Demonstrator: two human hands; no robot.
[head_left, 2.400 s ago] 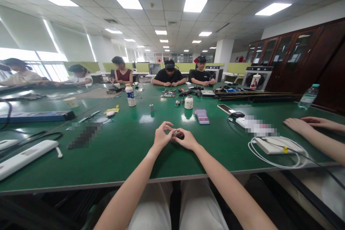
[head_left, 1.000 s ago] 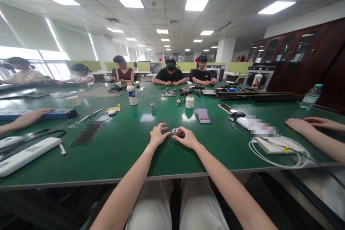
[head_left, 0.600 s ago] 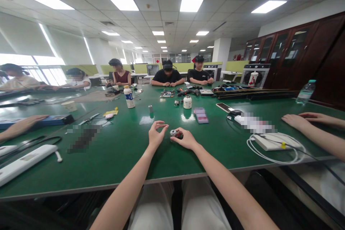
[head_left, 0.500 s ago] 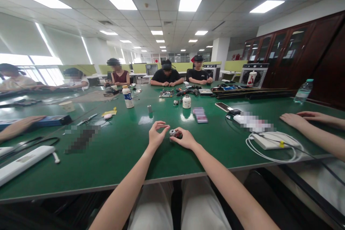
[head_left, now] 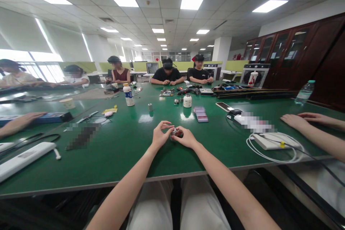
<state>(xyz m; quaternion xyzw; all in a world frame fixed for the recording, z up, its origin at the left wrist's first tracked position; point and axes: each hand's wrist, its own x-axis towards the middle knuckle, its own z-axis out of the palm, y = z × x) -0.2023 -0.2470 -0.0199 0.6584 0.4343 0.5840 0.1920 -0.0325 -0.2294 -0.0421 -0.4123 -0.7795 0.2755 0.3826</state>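
A small silver and black cylindrical part (head_left: 174, 132) rests on the green table (head_left: 129, 151) between my hands. My right hand (head_left: 186, 138) is curled around it from the right and holds it. My left hand (head_left: 160, 135) is pinched, thumb and forefinger together, right above the part's top; whether something tiny sits in the pinch I cannot make out.
A white jar (head_left: 187, 101), a white bottle (head_left: 129, 95), a small grey cylinder (head_left: 150, 107) and a phone (head_left: 224, 107) stand farther back. A white cable coil (head_left: 275, 146) lies at right near another person's hands (head_left: 296, 121). White power strip (head_left: 24, 156) at left. Several people sit around.
My left hand lifted off the table in a pinch and has now come back over the part's top. The right hand stayed on the part.
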